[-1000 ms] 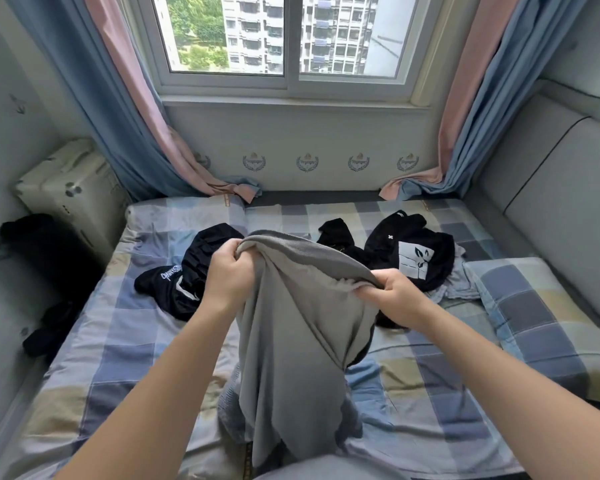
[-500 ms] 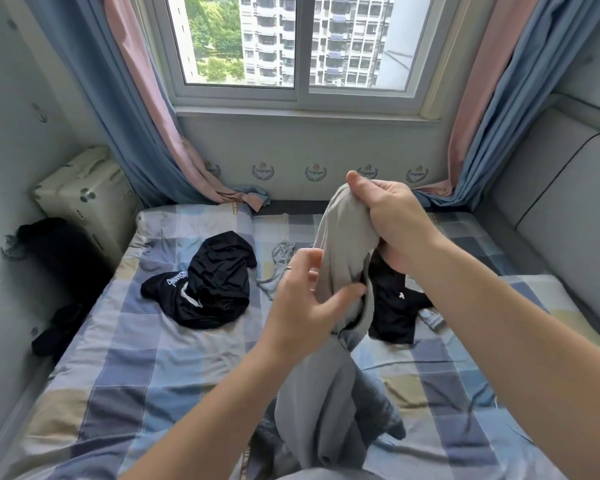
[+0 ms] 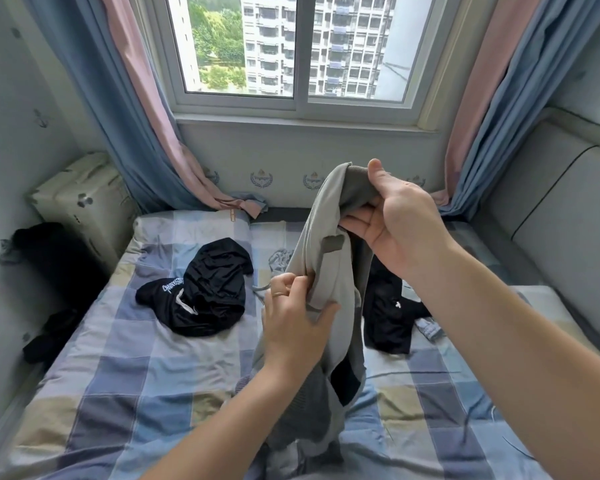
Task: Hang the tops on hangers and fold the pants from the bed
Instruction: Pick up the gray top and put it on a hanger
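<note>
so from the left: black top [image 3: 205, 289] crumpled on the checked bed [image 3: 118, 375], left hand [image 3: 293, 327] pinching the grey pants [image 3: 329, 271] mid-air, right hand [image 3: 395, 223] gripping their top edge higher up, another black garment [image 3: 388, 317] behind.

Grey garment [image 3: 329, 271] upright (crumpled); held aloft

White script on the black garment [image 3: 201, 292] lies upside down and cannot be read. Wreath crests [image 3: 261, 177] on the wall [image 3: 361, 161] hold a small word, too blurred to make out. A tan tag [image 3: 234, 215] on the sheet [image 3: 136, 358] bears unreadable lettering. Anchor signs [image 3: 42, 118] dot the side wall [image 3: 11, 81].
</note>
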`<state>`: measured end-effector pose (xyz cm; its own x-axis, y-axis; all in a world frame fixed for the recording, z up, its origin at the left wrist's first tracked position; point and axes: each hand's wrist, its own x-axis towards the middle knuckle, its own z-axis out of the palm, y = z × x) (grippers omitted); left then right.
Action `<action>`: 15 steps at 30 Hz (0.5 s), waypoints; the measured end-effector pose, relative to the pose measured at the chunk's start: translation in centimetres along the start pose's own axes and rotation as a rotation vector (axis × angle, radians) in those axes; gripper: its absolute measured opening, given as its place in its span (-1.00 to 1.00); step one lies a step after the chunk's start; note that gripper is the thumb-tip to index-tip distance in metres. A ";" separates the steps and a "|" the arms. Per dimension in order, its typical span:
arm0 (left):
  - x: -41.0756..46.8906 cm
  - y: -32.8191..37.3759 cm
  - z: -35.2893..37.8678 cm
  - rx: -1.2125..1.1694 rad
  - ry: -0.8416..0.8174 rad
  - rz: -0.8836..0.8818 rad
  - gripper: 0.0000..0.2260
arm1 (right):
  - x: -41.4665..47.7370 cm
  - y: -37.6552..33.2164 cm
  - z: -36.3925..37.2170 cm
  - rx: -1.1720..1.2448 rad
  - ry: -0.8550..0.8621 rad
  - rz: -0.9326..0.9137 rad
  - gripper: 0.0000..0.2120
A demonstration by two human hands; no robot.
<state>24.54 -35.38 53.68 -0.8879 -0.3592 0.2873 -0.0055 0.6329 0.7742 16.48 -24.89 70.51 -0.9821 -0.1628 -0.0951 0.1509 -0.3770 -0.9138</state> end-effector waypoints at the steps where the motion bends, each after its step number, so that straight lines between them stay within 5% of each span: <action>1: 0.4 -0.3 0.1 0.025 -0.033 -0.026 -0.71 | -0.1 0.0 0.0 0.011 0.008 0.002 -0.64; 5: 1.4 -1.0 -0.1 -0.023 -0.080 -0.055 -0.78 | 0.2 -0.1 -1.0 0.041 0.057 -0.001 -0.63; 10: 2.1 -1.9 -2.4 -0.148 0.152 -0.051 -0.88 | 2.3 0.6 -4.6 -0.022 0.182 0.007 -0.66; 15: 3.1 -1.0 -5.4 -0.282 0.184 0.008 -0.82 | 4.2 3.1 -8.5 -0.153 0.223 0.168 -0.69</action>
<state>24.25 -40.88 56.83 -0.7894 -0.4888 0.3715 0.1518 0.4310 0.8895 11.86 -19.04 63.90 -0.9480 -0.0007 -0.3184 0.3109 -0.2172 -0.9253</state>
